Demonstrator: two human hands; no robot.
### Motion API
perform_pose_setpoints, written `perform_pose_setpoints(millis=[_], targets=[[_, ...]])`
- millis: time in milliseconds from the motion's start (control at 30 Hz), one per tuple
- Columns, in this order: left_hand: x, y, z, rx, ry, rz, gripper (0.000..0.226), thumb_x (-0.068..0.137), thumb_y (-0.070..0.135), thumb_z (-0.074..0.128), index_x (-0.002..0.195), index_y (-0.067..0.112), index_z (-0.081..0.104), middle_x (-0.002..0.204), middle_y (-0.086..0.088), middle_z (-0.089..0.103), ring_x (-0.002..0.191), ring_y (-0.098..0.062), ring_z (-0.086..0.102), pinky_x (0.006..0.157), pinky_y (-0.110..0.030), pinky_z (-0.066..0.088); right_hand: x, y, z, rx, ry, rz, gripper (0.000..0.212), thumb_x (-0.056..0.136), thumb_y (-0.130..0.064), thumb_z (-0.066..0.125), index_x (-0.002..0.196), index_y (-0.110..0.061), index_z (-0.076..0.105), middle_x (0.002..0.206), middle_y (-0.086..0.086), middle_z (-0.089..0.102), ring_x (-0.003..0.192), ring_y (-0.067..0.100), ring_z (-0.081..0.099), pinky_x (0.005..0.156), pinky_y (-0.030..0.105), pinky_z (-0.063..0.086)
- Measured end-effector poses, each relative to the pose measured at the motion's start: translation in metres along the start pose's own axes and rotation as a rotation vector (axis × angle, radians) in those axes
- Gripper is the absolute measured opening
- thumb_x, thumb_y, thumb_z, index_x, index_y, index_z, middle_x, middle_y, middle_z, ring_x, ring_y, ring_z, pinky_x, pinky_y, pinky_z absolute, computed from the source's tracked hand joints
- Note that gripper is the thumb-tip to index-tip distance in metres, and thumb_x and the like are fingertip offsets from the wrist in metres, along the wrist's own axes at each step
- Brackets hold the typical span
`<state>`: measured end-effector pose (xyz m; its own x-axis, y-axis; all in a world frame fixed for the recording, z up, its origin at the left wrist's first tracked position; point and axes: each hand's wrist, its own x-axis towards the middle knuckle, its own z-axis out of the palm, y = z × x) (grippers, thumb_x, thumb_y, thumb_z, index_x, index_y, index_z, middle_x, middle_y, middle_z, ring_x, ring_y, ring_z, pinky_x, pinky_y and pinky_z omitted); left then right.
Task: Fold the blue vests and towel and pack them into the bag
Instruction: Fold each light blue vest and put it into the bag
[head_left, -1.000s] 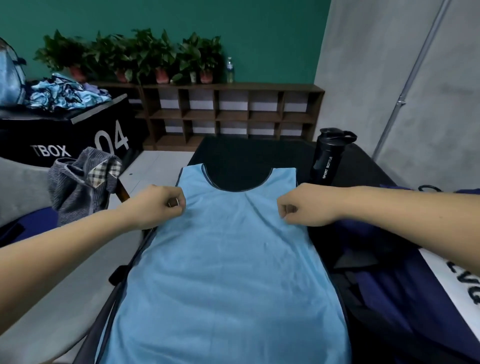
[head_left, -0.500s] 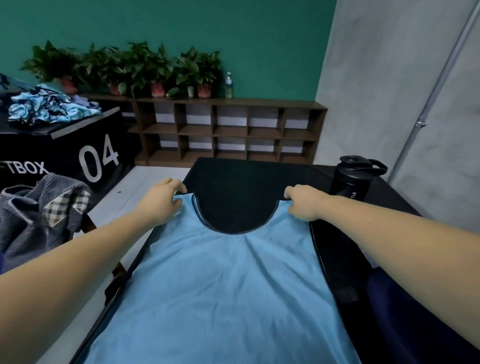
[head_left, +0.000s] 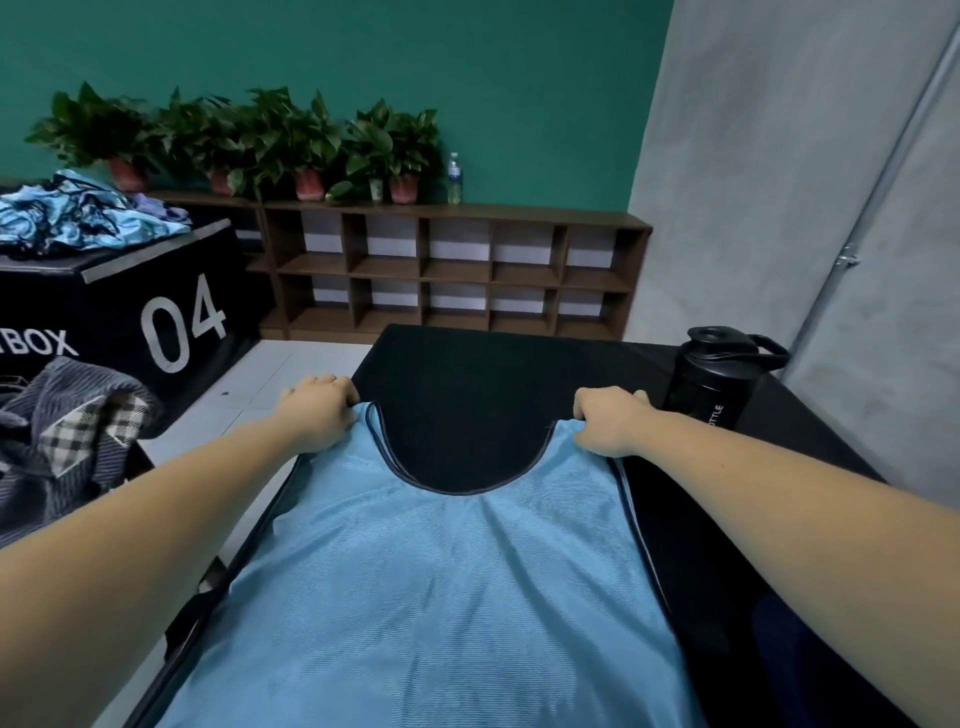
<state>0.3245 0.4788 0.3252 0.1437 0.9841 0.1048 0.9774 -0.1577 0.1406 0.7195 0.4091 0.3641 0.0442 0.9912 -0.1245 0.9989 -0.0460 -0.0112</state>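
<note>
Grip on each side is closed over cloth: the left hand (head_left: 319, 413) and the right hand (head_left: 608, 423) each curl their fingers round a shoulder strap of the blue vest (head_left: 441, 597) (how firmly, I cannot tell). It lies flat on the black tabletop (head_left: 493, 374), long axis running from the hands back toward the person. Both hands sit level at its far end, so the fold would likely carry the straps toward the hem.
</note>
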Motion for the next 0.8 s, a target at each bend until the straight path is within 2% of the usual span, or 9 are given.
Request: perform_pose_setpoints(millis=[67, 133, 267, 333, 433, 567, 733, 800], targets=[[-0.002, 0.0, -0.007, 0.064, 0.022, 0.003, 0.017, 0.105, 0.033, 0.054, 0.116, 0.026, 0.065, 0.119, -0.002, 0.059, 0.12, -0.028, 0.049, 0.098, -0.044, 0.035, -0.006, -0.004, -0.007, -0.01, -0.008, -0.013, 0.01, 0.087, -0.015, 0.056, 0.095, -0.021, 0.056, 0.098, -0.001, 0.067, 0.094, 0.023, 0.059, 0.096, 0.044, 0.032], [-0.008, 0.0, -0.017, 0.089, 0.089, 0.019, 0.017, 0.104, 0.032, 0.053, 0.111, 0.027, 0.069, 0.112, 0.0, 0.057, 0.117, -0.028, 0.049, 0.096, -0.043, 0.035, -0.015, -0.008, -0.017, -0.009, 0.0, -0.047, 0.006, 0.086, -0.015, 0.056, 0.088, -0.02, 0.054, 0.093, -0.001, 0.063, 0.087, 0.023, 0.056, 0.09, 0.042, 0.035], [-0.037, 0.003, -0.055, 0.076, 0.166, 0.044, 0.013, 0.102, 0.039, 0.059, 0.105, 0.03, 0.067, 0.114, 0.002, 0.053, 0.121, -0.026, 0.046, 0.096, -0.045, 0.034, -0.044, -0.012, -0.047, 0.033, -0.027, -0.147, 0.012, 0.088, -0.019, 0.063, 0.085, -0.018, 0.051, 0.09, 0.002, 0.059, 0.078, 0.022, 0.051, 0.068, 0.034, 0.041], [-0.057, 0.004, -0.076, 0.084, 0.184, 0.085, 0.012, 0.102, 0.041, 0.059, 0.103, 0.03, 0.065, 0.113, 0.005, 0.053, 0.12, -0.024, 0.046, 0.093, -0.044, 0.03, -0.065, -0.015, -0.064, 0.034, -0.002, -0.194, 0.015, 0.09, -0.022, 0.067, 0.086, -0.016, 0.054, 0.09, 0.001, 0.06, 0.077, 0.02, 0.052, 0.063, 0.032, 0.041], [-0.093, 0.005, -0.111, 0.057, 0.209, 0.134, 0.011, 0.101, 0.04, 0.061, 0.098, 0.03, 0.064, 0.105, 0.008, 0.058, 0.115, -0.022, 0.049, 0.091, -0.043, 0.028, -0.103, -0.02, -0.088, 0.065, 0.043, -0.236, 0.013, 0.088, -0.022, 0.068, 0.089, -0.015, 0.057, 0.088, 0.001, 0.065, 0.075, 0.018, 0.055, 0.06, 0.032, 0.042], [-0.145, 0.007, -0.153, 0.016, 0.165, 0.177, 0.013, 0.101, 0.042, 0.063, 0.092, 0.033, 0.061, 0.1, 0.015, 0.065, 0.107, -0.018, 0.05, 0.092, -0.042, 0.029, -0.16, -0.024, -0.109, 0.093, 0.096, -0.284, 0.01, 0.087, -0.021, 0.07, 0.089, -0.018, 0.06, 0.085, -0.001, 0.066, 0.077, 0.018, 0.059, 0.059, 0.032, 0.043], [-0.218, 0.014, -0.188, -0.016, 0.1, 0.221, 0.014, 0.099, 0.041, 0.068, 0.087, 0.035, 0.062, 0.098, 0.018, 0.068, 0.088, -0.011, 0.06, 0.088, -0.043, 0.044, -0.237, -0.029, -0.117, 0.136, 0.123, -0.361, 0.014, 0.085, -0.022, 0.073, 0.086, -0.026, 0.06, 0.081, -0.006, 0.066, 0.073, 0.016, 0.059, 0.058, 0.029, 0.041], [-0.248, 0.016, -0.196, -0.058, 0.066, 0.242, 0.014, 0.098, 0.036, 0.07, 0.086, 0.033, 0.064, 0.095, 0.016, 0.07, 0.086, -0.004, 0.062, 0.08, -0.037, 0.046, -0.267, -0.032, -0.115, 0.164, 0.119, -0.39, 0.016, 0.085, -0.021, 0.074, 0.086, -0.029, 0.06, 0.08, -0.008, 0.067, 0.072, 0.012, 0.06, 0.059, 0.028, 0.043]])
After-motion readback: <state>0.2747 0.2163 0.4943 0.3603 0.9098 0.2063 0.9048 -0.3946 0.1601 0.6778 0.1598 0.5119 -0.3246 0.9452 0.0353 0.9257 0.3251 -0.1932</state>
